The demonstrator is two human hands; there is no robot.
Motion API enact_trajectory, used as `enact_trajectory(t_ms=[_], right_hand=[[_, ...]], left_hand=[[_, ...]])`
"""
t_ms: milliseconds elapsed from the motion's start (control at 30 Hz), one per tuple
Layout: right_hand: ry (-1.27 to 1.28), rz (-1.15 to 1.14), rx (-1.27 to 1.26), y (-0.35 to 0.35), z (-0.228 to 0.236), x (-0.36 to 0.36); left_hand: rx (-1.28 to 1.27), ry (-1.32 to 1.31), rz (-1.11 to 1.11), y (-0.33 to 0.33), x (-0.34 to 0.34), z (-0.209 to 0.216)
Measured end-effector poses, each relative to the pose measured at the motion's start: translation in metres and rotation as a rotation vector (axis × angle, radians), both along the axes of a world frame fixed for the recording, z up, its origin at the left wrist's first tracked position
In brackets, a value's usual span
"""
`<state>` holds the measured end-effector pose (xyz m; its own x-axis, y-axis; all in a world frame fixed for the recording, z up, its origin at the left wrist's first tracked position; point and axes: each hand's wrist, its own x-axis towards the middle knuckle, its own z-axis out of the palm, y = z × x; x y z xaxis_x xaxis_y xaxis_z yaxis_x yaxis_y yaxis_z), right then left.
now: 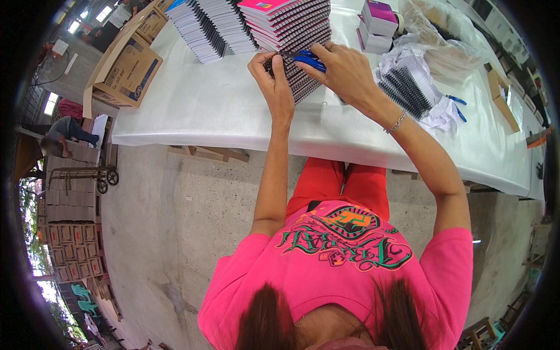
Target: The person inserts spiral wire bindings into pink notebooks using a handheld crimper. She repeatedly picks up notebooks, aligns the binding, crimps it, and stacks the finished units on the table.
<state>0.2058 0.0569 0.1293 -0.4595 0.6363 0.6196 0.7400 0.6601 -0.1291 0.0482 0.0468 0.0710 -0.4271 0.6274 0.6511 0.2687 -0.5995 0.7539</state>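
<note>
A tall stack of pink-covered spiral notebooks [286, 26] stands in front of me, its black coil bindings facing me. My left hand [274, 87] is closed at the stack's near left corner, fingers and thumb pinched around a coil end. My right hand [348, 76] grips blue-handled pliers [311, 60], whose dark jaws point left and meet the left fingertips. The exact spot between jaws and fingertips is too small to make out. Left of the pink stack are two more stacks of spiral notebooks [201, 32], one with blue covers.
Small purple-covered books [379, 20] stand right of the stack. Loose black coils [406, 93] lie on crumpled white paper, with another blue-handled tool [458, 108] beside them. Clear plastic wrap [446, 35] lies behind. A cardboard box [131, 70] sits at the white table's [175, 111] left end.
</note>
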Motion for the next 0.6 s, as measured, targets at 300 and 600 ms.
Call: enact_trajectory(t_ms=[300, 600], right_hand=[[0.074, -0.033, -0.071, -0.011, -0.003, 0.008], [0.076, -0.008, 0.07, -0.002, -0.014, 0.004]], left_hand=[[-0.019, -0.111, 0.002, 0.002, 0.001, -0.003], [-0.028, 0.012, 0.005, -0.003, -0.001, -0.011]])
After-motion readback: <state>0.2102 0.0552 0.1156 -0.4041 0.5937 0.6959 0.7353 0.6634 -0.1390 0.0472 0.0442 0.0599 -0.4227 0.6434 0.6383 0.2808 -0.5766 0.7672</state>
